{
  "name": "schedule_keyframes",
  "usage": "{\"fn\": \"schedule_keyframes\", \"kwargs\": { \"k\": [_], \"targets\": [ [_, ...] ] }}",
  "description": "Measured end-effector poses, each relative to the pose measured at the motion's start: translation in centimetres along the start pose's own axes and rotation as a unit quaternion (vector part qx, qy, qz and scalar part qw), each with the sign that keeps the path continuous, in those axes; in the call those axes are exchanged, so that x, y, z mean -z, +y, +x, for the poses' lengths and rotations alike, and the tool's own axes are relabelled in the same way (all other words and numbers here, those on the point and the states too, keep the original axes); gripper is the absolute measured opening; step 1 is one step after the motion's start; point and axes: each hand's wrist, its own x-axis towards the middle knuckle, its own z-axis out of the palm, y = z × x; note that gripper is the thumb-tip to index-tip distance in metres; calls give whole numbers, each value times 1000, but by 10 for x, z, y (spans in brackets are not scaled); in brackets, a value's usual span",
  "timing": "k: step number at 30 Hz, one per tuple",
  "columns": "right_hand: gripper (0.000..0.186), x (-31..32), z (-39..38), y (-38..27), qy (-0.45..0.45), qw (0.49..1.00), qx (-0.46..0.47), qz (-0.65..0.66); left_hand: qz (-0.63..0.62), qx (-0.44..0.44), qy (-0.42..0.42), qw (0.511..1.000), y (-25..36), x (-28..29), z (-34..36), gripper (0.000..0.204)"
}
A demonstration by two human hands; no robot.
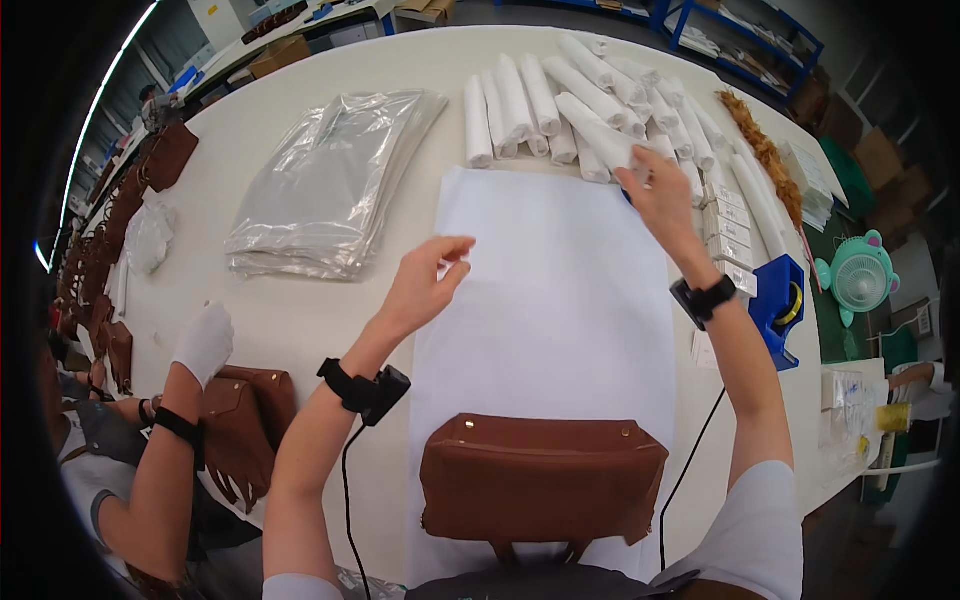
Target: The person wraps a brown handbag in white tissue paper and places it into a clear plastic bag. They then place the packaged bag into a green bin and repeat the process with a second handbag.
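Note:
My left hand [436, 270] hovers over the left side of a large white sheet [540, 300], fingers loosely curved and apart, holding nothing. My right hand [655, 195] has its fingers closed on the near end of a white roll [590, 125] at the front of a pile of similar rolls [510, 100]. A brown fringed bag [545, 470] with two snaps lies on the sheet near my body, its straps pointing toward me. A stack of clear plastic bags [320, 180] sits at the left of the sheet.
Blue tape dispenser [775, 310], small white packets [728, 230] and fuzzy brown strip [760, 150] at right; mint fan [860, 270] beyond the table edge. At left, a co-worker's gloved hand [203, 340] is by brown bags [255, 410]; more bags [165, 160] line that side.

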Motion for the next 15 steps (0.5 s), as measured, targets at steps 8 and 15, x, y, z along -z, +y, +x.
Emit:
{"fn": "schedule_keyframes", "kwargs": {
  "k": [8, 15],
  "targets": [
    [36, 156, -110, -33, -33, 841, -311, 442, 405, -316, 82, 854, 94, 2, 16, 84],
    [36, 136, -194, -32, -272, 698, -475, 462, 125, 15, -527, 841, 50, -21, -8, 46]
  ]
}}
